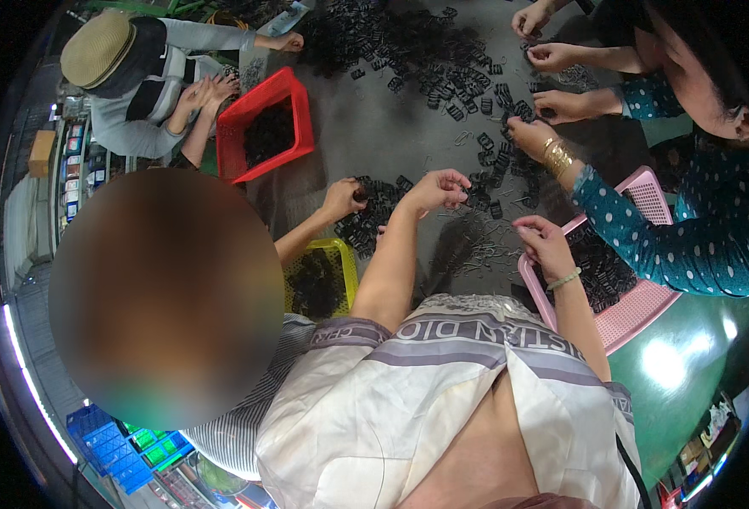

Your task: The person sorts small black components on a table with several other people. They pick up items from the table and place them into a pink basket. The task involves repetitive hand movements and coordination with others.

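My left hand (440, 192) is closed in a pinch over the grey table, with a small black plastic piece (465, 194) between its fingertips. Lower and to the right, my right hand (546, 246) has thumb and forefinger pressed together. Whatever it may hold is too small to make out. Between my hands lies a scatter of thin metal hooks (486, 249). Many ribbed black plastic pieces (463, 92) are heaped farther away. Another pile of black pieces (359, 227) lies left of my left forearm.
A pink basket (619, 321) of black parts stands by my right wrist. A yellow basket (347, 265) and a red basket (298, 114) stand on the left. Co-workers reach in from both sides: a hand (340, 200) at left, a braceleted hand (534, 137) at right.
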{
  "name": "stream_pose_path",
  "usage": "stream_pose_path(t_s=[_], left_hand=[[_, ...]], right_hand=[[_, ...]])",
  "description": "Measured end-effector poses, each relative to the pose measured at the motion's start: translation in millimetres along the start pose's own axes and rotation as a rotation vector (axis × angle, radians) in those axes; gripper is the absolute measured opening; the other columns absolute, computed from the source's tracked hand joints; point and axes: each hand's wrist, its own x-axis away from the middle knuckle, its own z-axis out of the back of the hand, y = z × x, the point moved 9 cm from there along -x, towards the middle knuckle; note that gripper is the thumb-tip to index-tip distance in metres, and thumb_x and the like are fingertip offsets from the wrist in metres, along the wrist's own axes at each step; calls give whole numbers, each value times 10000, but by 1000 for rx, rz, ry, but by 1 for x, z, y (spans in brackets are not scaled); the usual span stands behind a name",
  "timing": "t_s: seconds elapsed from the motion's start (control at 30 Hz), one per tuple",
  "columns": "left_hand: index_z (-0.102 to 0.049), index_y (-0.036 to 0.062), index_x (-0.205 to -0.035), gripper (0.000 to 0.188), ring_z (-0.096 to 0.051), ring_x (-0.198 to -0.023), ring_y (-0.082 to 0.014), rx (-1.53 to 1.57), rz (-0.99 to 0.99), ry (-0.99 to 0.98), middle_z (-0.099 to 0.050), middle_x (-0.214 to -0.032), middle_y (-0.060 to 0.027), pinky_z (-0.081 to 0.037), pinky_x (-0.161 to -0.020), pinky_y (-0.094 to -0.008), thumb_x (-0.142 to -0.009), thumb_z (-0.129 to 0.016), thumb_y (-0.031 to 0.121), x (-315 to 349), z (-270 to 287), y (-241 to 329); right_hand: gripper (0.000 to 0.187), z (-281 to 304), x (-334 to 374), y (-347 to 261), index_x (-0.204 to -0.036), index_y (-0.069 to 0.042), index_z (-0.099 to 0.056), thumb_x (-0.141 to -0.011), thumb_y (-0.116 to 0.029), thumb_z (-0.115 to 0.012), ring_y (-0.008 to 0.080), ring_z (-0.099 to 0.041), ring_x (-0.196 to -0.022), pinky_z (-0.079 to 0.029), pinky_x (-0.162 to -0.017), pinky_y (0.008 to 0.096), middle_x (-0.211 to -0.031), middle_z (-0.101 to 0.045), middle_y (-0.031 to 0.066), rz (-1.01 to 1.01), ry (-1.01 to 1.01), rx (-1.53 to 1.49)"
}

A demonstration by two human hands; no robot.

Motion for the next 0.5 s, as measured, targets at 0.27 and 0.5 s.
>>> stream_pose_path(t_s=[0.27,0.5], left_hand=[[-544,43,-938,244,-542,-627,-71,59,-120,-278,-585,-718,1,-418,-554,-204,-739,-685,38,30,-39,55],[-542,33,-912,212,-519,-618,-63,-29,-168,-216,-561,-685,9,-416,-561,-199,-746,-674,51,40,-49,76]], right_hand=[[314,-49,-13,-44,-1036,-24,-618,-724,-62,-623,167,-565,-703,-435,-645,265,-787,-604,84,440,5,635],[144,-48,-14,-42,-844,24,-629,-737,-71,-614,273,-619,-753,-466,-670,328,-806,-626,142,549,63,613]])
